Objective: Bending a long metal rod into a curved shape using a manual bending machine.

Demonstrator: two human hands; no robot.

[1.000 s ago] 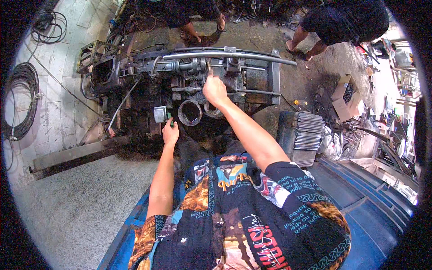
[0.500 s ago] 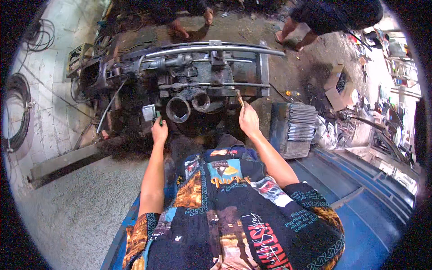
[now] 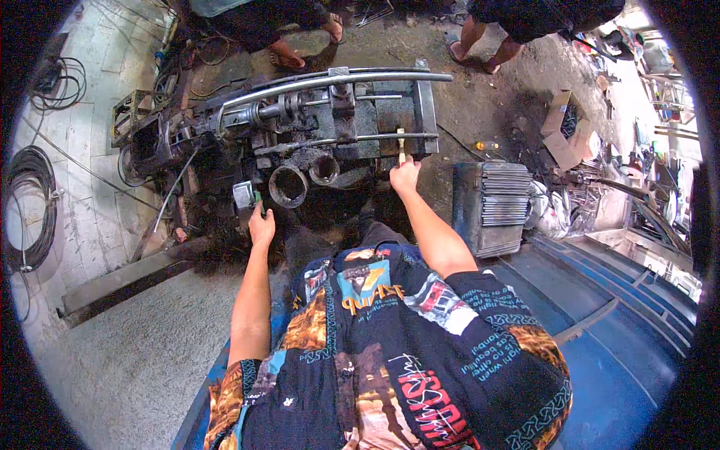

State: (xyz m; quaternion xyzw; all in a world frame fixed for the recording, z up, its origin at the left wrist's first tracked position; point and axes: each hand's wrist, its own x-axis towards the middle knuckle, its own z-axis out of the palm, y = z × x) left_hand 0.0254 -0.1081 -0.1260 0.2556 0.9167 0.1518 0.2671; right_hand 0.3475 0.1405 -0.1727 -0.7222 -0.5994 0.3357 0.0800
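A dark, greasy machine frame with long metal rods lies before me. My right hand is closed round a small paintbrush with a pale handle. Its head overlaps the near rod close to the frame's right end; whether it touches cannot be told. My left hand is closed on a green grip, beside a silvery square container. Whether grip and container are one piece is unclear. Two round open pipe mouths face me between my hands, blackened inside.
To the right stands a ribbed metal motor housing. Behind it are a cardboard box with dark parts and a small yellow bottle. Two people's feet show beyond the machine. Coiled cable hangs at the left wall.
My right hand has carried the paintbrush farther away, up to the near rod. The whole view has shifted a little. My left hand keeps its grip beside the container.
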